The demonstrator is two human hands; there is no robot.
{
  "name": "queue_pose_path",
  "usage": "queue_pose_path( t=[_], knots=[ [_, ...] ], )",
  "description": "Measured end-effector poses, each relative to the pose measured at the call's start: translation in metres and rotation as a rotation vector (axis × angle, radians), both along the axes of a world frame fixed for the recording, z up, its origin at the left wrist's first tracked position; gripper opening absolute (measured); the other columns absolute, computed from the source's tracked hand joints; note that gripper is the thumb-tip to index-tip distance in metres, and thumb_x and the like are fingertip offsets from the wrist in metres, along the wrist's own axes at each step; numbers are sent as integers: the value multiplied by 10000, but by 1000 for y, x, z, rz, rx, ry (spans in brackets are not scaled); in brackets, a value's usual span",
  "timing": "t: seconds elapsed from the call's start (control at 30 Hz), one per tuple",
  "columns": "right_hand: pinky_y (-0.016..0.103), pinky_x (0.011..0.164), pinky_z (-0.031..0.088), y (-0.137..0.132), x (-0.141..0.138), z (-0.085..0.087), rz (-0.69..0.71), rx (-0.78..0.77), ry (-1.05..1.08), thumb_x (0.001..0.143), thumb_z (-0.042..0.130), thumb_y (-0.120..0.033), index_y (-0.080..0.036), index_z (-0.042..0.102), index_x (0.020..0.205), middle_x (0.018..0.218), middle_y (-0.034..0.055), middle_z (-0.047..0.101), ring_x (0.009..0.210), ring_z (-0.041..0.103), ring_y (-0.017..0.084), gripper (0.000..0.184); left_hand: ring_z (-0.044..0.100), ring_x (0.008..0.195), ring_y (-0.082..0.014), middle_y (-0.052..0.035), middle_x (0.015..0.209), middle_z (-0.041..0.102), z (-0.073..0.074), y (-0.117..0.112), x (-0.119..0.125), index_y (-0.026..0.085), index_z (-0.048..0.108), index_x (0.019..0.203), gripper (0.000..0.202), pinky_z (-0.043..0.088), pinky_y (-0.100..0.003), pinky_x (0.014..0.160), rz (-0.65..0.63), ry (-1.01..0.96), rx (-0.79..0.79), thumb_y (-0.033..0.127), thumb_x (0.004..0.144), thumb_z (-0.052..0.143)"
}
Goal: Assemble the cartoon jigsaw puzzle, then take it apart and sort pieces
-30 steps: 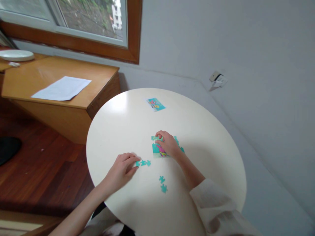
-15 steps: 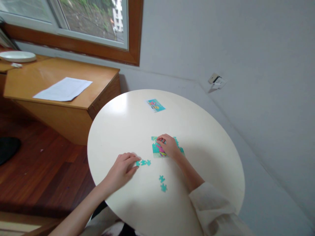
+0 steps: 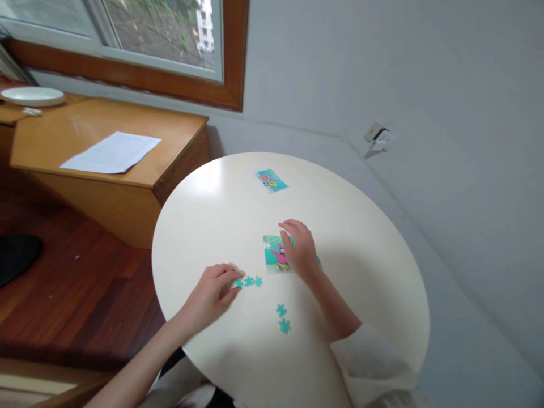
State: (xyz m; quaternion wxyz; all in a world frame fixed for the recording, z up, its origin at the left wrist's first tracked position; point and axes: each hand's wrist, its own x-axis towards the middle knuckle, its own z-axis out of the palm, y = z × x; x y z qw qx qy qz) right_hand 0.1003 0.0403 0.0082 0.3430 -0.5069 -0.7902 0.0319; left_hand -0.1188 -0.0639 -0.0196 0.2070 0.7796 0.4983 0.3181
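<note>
Rectangular teal-and-pink cartoon jigsaw (image 3: 272,262) lies on round white table (image 3: 204,226). Right hand (image 3: 302,249) over jigsaw's right part; grip released, fingertips apart. Left hand (image 3: 215,288), left of jigsaw, touches small teal knobbed pieces (image 3: 249,281); cannot tell whether grip grasps one.

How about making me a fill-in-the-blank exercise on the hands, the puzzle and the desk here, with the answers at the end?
1. The right hand covers part of the puzzle, where a starfish figure is coloured ____.
2. The left hand is at one end of a row of ____ visible loose pieces.
3. Nearer the person lie ____ other turquoise pieces.
4. On the wooden desk lies a white sheet of ____.

Missing words: pink; three; two; paper.
</note>
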Motion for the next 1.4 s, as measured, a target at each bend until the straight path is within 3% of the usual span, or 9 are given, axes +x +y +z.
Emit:
queue_pose_path(
  t=[0.1,0.17,0.33,0.47,0.6,0.7,0.83,1.0,1.4],
  knots=[
    [427,1057,274,-11,-7,7,-36,31,-198,923,346,-293,-136,433,1328,1411,143,416,1335,322,236,443,594,950,-201,-66,1009,650,0,0,0,214,635,1013,218,448,-351,836,2,1,0,198,822,531],
    [487,1086,202,-17,-12,1,-35,-40,-313,926,352,-350,-98,320,1400,1470,171,312,1379,226,278,538,593,949,-199,-67,1010,651,0,0,0,214,636,1014,218,448,-348,838,2,1,-7,203,824,531],
    [553,1065,214,-22,-15,-29,13,-220,-380,918,380,-412,-148,381,1381,1434,162,380,1333,315,334,533,592,950,-197,-71,1002,657,2,0,1,211,637,1006,210,444,-356,848,-4,-9,-24,203,833,517],
    [546,1081,191,-18,-11,-37,32,-236,-299,917,385,-399,-206,371,1385,1443,126,380,1346,301,306,506,593,947,-202,-70,1003,657,2,0,1,212,639,1005,209,444,-362,839,-4,-6,-19,212,838,514],
    [505,1091,209,-14,-6,-33,35,-255,-165,934,311,-338,-170,336,1395,1453,123,363,1358,286,258,491,596,942,-201,-69,999,653,1,0,1,208,637,1009,213,446,-364,844,9,-11,-19,206,835,513],
    [481,1074,249,-15,0,-25,36,-188,-73,924,316,-295,-135,422,1331,1393,146,441,1317,355,249,450,592,939,-196,-73,1006,647,1,-1,0,201,630,1012,218,449,-358,841,12,-19,-29,197,841,496],
    [423,950,389,-25,11,-10,91,-143,-6,893,408,-273,-175,610,1075,1145,126,610,1121,532,236,289,589,925,-188,-73,1000,636,1,-2,0,198,633,1002,209,461,-349,833,37,-40,-28,193,837,505],
    [349,828,464,-47,26,2,189,-226,34,855,506,-226,-201,644,837,902,69,626,900,589,191,142,583,924,-188,-63,994,627,0,-1,-1,211,641,965,171,473,-344,834,57,-64,-36,212,804,586],
    [380,871,460,-67,-1,-5,305,-263,-78,774,642,-173,-199,656,885,894,61,610,923,581,208,115,578,911,-212,-64,974,610,-4,-1,1,214,656,999,243,477,-375,826,101,3,-31,272,763,657]
  ],
)
